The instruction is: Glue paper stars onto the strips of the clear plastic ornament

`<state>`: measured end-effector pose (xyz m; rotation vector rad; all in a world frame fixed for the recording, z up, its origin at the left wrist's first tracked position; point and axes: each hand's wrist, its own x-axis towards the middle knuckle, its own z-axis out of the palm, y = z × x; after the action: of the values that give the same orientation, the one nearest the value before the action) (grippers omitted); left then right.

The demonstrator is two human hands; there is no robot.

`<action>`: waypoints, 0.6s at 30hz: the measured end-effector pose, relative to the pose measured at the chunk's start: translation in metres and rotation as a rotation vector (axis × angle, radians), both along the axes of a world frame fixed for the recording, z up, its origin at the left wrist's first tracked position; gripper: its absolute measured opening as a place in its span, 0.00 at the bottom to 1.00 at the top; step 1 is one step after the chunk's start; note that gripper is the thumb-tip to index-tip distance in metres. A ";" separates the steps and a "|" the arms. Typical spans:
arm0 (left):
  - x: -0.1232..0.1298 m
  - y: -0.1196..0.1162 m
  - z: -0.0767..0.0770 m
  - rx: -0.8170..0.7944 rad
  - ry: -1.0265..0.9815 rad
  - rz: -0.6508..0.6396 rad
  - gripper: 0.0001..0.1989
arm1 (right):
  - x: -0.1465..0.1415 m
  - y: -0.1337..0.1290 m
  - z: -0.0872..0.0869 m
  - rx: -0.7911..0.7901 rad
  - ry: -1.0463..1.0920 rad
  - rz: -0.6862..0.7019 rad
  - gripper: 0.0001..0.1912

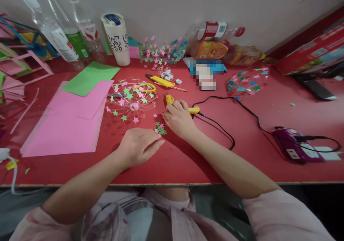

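My left hand [139,146] is low over the red table, its fingers pressed together at a small pile of green and pink paper stars [160,130]; whatever its fingertips hold is too small to make out. My right hand [178,117] is wrapped round a yellow glue gun [194,110], whose nozzle end points away from me and whose black cord leaves at the right. Just left of it lies a clear plastic bottle-bottom piece [133,106] with pink and green stars on it. Scissors with yellow handles [147,87] show behind that piece.
Pink sheets [67,126] and a green sheet [92,78] lie left. Behind are a yellow cutter [161,81], bottles [80,44], a white tumbler [117,42] and star-covered plastic pieces [247,82]. A black cord [251,112] runs to a purple power strip [298,148] at right.
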<state>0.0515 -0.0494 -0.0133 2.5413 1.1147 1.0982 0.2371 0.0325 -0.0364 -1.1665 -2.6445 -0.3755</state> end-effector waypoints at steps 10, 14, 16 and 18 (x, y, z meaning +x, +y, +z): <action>0.006 0.003 -0.013 -0.183 0.050 0.025 0.15 | 0.002 0.003 -0.004 -0.039 0.037 0.002 0.15; 0.007 0.005 -0.015 -0.279 0.042 0.035 0.15 | 0.002 0.003 -0.004 -0.034 0.032 0.005 0.16; 0.007 0.005 -0.015 -0.307 0.034 0.037 0.15 | 0.003 0.003 -0.003 -0.044 0.043 0.000 0.15; 0.007 0.005 -0.015 -0.328 0.027 0.038 0.15 | 0.005 0.002 0.000 -0.050 0.050 0.008 0.14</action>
<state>0.0588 -0.0439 -0.0279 2.2934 1.2394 0.8122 0.2425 0.0345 -0.0368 -1.1645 -2.6290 -0.2771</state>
